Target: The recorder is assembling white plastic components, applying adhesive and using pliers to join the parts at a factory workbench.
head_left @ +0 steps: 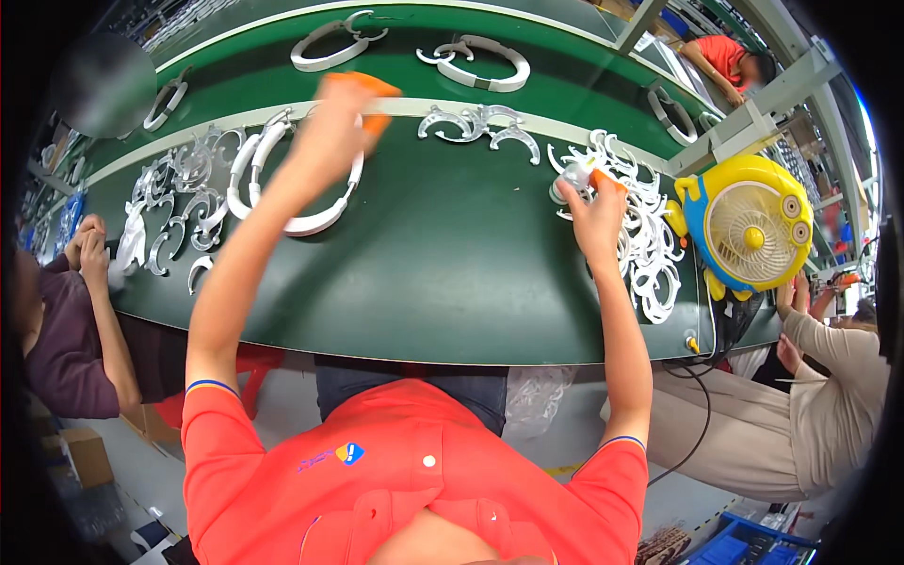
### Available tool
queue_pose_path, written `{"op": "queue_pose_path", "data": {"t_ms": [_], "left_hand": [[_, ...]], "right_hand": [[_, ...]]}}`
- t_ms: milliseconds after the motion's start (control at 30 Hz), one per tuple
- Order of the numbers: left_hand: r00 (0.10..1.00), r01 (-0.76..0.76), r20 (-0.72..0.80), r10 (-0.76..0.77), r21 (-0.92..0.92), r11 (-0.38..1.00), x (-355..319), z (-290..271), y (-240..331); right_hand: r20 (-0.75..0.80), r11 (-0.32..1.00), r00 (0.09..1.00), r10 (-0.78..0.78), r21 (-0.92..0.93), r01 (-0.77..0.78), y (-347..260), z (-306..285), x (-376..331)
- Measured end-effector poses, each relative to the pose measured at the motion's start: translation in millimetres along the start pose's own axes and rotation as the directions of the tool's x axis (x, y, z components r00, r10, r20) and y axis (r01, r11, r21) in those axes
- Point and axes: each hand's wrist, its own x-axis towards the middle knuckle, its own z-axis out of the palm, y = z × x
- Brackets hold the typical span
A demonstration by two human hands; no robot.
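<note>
Reaching left hand [330, 141] over white headband [301, 184], right hand [593, 212] perhaps pinching clear part [574, 177]

The left hand [330, 132] reaches far out over the long green table [443, 273]. It has orange covers on its fingertips [372, 89] and rests on a big white plastic band shaped like a horseshoe [301, 221]. The right hand [595, 215] is closed around a small white plastic piece [571, 177], right beside a heap of curved white plastic pieces [650, 245]. A round yellow toy-like fan [749, 226] stands at the table's right end. More white bands [476, 61] lie on the far side. Another person's hands [89, 247] rest at the left edge.
</note>
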Motion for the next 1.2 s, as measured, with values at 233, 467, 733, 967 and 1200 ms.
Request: {"op": "queue_pose_path", "data": {"t_ms": [233,467,733,967,1200], "left_hand": [[0.918,-0.109,0.304,0.255,-0.425,0.898,7,135,139],[0.959,-0.138,0.182,0.218,-0.375,0.917,-21,125,148],[0.940,-0.011,0.330,0.085,-0.220,0.975,-138,23,121],[0.981,0.143,0.181,-0.073,-0.414,0.899,-136,17,111],[0.953,0.069,0.303,-0.012,-0.176,0.982,-110,30,100]], "right_hand": [[-0.023,0.554,0.976,0.217,0.826,-0.103,-1,-30,11],[0.123,0.338,0.918,0.377,0.904,-0.260,6,-46,4],[0.351,0.120,0.873,0.339,0.904,-0.410,-57,-69,-26],[0.449,-0.046,0.820,0.354,0.884,-0.465,-85,-60,-80],[0.626,-0.567,0.674,0.391,0.741,-0.360,-89,-52,-102]]}}
